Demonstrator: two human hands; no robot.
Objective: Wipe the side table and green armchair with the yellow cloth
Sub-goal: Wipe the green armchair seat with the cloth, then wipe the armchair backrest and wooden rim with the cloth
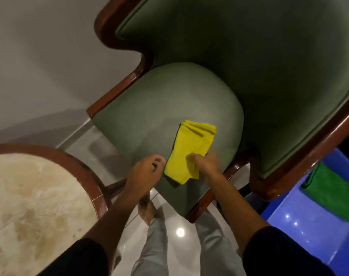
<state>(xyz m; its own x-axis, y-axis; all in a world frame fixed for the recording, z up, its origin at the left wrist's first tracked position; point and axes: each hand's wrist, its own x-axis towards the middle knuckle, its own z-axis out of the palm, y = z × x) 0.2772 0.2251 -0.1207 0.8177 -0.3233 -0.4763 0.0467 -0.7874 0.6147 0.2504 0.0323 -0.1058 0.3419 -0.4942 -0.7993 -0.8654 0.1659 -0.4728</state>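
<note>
Head view, looking down: I see the green armchair (189, 92) filling the upper and right part of the frame, its rounded seat cushion (159, 108) framed by a glossy dark wooden frame (118, 90). The yellow cloth (187, 152), folded into several layers, lies on the front right part of the seat cushion. My right hand (204, 162) rests on the cloth's near edge, fingers curled and gripping the fabric; motion blur hides the exact finger positions. My left hand (145, 170) is just beside the cloth's left edge, fingers loosely curled, and I cannot tell whether it touches the cloth or holds anything. The side table (86, 170), round, with a mottled beige stone top and a brown wooden rim, sits at lower left, near the chair's front corner. A green cloth (333, 196) lies on a blue surface (309, 226) at right. Below are pale trousers (157, 242), a bare foot (147, 212) and a glossy tiled floor (179, 236).
</note>
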